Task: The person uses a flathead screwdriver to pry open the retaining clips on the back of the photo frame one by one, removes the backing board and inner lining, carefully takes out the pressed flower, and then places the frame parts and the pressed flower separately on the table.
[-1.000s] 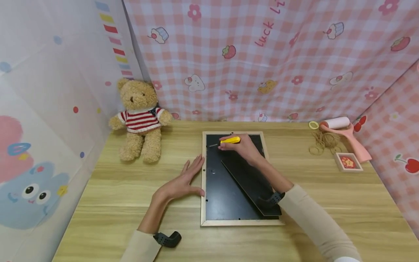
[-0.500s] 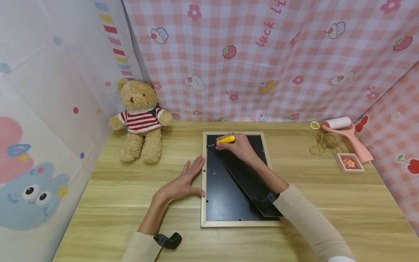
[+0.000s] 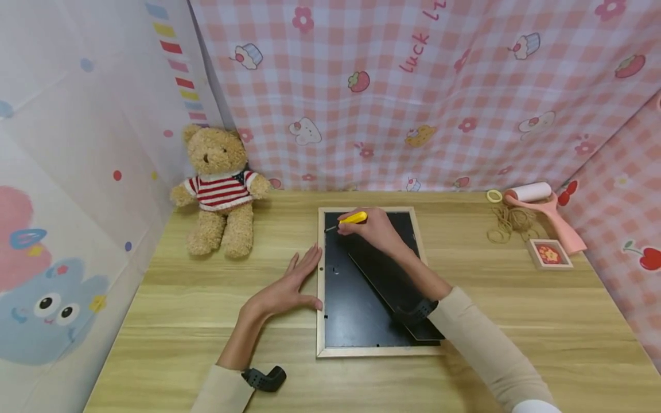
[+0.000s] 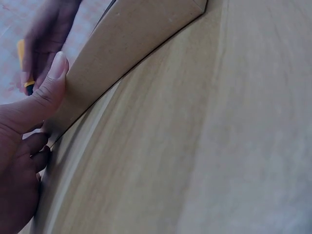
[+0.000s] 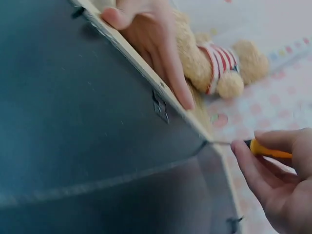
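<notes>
While the left hand [image 3: 281,289] rests against the side of a picture frame [image 3: 320,332], the right hand [image 3: 377,229] pinches a little screwdriver [image 3: 355,218] with a yellow handle. I can see that the left hand is spread, with its thumb far from its pointing finger, and both touch the pale wooden edge. The thumb and fingers of the right hand squeeze the screwdriver near its black neck. Its thin metal tip touches a small black clip [image 5: 202,146] on the frame's left edge, up near the top corner.

The frame lies on the wooden table [image 3: 181,321] with its black back [image 3: 356,310] facing up. A long black flap [image 3: 397,287] sits slantwise on that back, under the right arm. A small metal hanger [image 5: 160,107] is on the back too, close to the left edge.

A teddy bear [image 3: 222,189] in a red and white striped top leans in the far left corner. Over at the far right I see a pink roller [image 3: 565,226], a tangle of brown string [image 3: 511,221], a yellow ring [image 3: 494,196] and a tiny box [image 3: 549,254] with a star picture. Pink checked cloth [image 3: 382,103] hangs behind the table.
</notes>
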`<state>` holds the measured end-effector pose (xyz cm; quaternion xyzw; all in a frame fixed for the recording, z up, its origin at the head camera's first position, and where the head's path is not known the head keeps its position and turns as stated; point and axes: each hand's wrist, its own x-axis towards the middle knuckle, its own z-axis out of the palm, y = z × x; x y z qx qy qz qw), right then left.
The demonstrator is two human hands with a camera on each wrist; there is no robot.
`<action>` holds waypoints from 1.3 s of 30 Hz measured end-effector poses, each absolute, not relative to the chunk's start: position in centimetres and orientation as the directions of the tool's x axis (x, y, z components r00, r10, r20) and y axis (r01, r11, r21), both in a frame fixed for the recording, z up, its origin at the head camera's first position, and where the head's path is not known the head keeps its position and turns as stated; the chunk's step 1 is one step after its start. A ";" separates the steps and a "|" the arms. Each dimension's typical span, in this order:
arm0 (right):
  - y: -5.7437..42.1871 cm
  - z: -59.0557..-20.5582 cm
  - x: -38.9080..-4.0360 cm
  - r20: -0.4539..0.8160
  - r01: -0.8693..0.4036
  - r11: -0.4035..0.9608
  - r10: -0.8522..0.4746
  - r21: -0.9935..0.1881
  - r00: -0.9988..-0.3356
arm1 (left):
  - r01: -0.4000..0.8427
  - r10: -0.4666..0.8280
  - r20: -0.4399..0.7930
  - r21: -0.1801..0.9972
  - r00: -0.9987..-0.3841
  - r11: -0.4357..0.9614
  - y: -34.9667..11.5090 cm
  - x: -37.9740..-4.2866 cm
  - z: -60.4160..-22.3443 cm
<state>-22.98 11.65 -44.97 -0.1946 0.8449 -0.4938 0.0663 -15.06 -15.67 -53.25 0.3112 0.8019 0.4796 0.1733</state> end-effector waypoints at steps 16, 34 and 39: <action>9.8 -42.8 -24.2 0.059 -0.367 0.556 -0.493 -0.746 -0.868 | 0.313 0.658 -0.007 0.876 -0.753 0.368 -15.8 -15.4 -54.2; 8.7 -40.2 -24.3 -0.006 -0.372 0.624 -0.518 -0.687 -0.856 | 0.339 0.663 0.017 0.868 -0.749 0.362 -15.6 -15.5 -53.8; 11.9 -39.9 -22.0 0.068 -0.317 0.509 -0.448 -0.800 -0.891 | 0.347 0.659 0.002 0.851 -0.753 0.395 -15.6 -14.4 -52.4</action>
